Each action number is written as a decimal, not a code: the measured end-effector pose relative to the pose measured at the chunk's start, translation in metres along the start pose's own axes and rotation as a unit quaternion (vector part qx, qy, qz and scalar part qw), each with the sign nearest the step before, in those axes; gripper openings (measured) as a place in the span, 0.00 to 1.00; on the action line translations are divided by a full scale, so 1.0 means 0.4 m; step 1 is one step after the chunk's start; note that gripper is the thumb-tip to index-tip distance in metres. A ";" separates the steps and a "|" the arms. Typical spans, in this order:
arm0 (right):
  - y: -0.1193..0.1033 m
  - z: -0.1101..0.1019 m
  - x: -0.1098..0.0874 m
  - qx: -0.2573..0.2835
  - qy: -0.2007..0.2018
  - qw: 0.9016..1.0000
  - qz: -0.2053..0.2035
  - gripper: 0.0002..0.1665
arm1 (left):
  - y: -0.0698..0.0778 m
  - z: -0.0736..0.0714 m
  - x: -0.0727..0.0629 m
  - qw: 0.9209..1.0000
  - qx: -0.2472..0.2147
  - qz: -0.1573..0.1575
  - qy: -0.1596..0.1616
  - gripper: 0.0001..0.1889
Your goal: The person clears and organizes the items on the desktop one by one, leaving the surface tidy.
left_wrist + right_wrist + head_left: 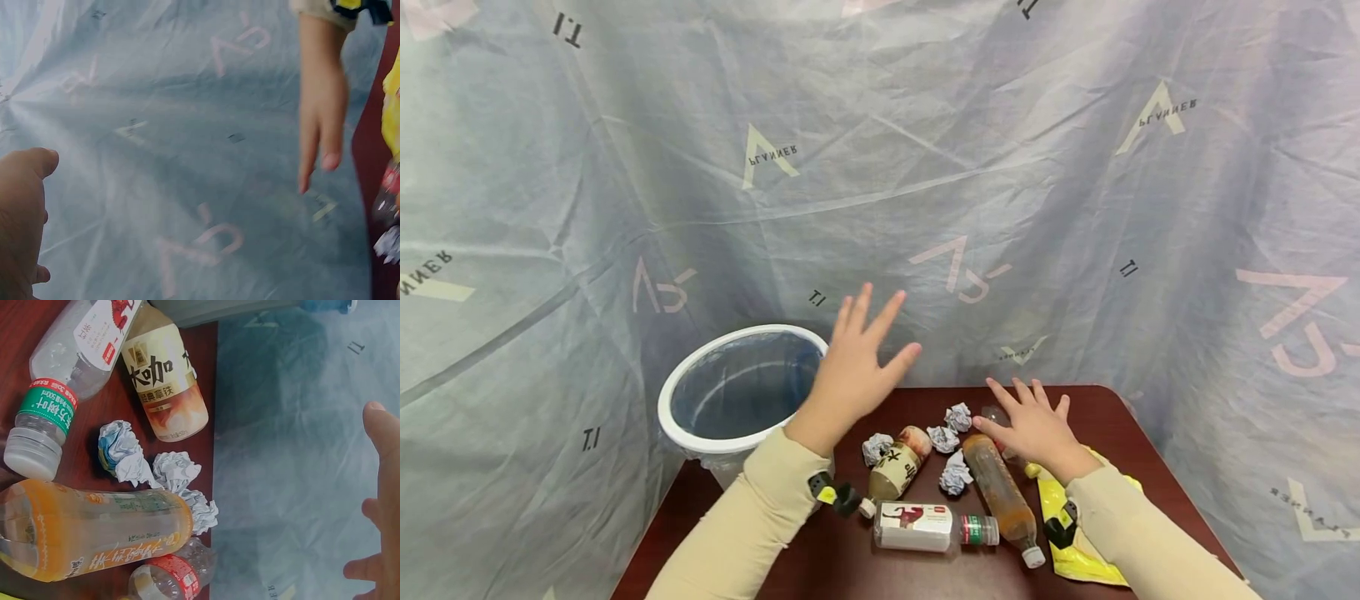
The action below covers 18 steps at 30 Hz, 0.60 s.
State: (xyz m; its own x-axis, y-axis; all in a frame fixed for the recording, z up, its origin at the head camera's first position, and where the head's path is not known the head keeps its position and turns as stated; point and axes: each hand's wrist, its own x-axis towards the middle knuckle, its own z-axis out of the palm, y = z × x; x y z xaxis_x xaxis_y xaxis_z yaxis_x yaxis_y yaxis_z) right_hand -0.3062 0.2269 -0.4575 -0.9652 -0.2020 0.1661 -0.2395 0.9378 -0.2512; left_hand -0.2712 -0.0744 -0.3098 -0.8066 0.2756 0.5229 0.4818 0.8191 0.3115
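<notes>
My left hand [853,371] hangs in the air with fingers spread, beside the right rim of a white-rimmed bin [722,444], holding nothing. My right hand [1033,432], also spread and holding nothing, hovers over the table's right part. Below it lie an orange-labelled bottle [996,479] and a yellow plastic bag [1078,546]; a clear bottle with a red label [181,575] is partly hidden by the hand in the head view. Between the hands lie a coffee bottle [900,467] and several crumpled paper balls [955,475]. Nearer me, a clear bottle with a green neck band [917,527] lies sideways.
The bin stands at the left, lined with a clear bag. The dark red table [842,575] ends at a grey printed curtain [880,167], which hangs behind it and along both sides. Each wrist wears a black strapped camera [835,493].
</notes>
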 end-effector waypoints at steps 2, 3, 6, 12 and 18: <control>0.002 0.000 -0.002 0.001 0.002 1.000 -0.001 0.54 | -0.024 -0.039 -0.004 1.000 0.003 -0.006 0.020 0.39; 0.003 -0.001 -0.003 0.003 0.002 1.000 -0.001 0.54 | -0.039 -0.057 -0.007 1.000 0.006 -0.010 0.029 0.39; 0.005 0.000 -0.005 0.009 0.003 1.000 -0.002 0.55 | -0.090 -0.110 -0.020 0.998 0.016 -0.026 0.051 0.39; 0.012 0.005 -0.005 0.019 0.011 1.000 -0.006 0.54 | -0.209 -0.193 -0.069 0.992 0.043 -0.075 0.089 0.38; 0.028 0.004 -0.008 0.023 0.022 0.999 0.000 0.54 | -0.323 -0.242 -0.131 0.985 0.065 -0.138 0.076 0.40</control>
State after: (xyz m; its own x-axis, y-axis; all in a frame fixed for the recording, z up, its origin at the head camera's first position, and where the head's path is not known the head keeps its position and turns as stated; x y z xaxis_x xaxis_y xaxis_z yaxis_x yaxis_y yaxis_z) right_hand -0.3059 0.2376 -0.4625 -0.9598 -0.1880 0.2083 -0.2449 0.9237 -0.2947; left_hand -0.2578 -0.2435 -0.3006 -0.8353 -0.0370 0.5485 0.1956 0.9124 0.3594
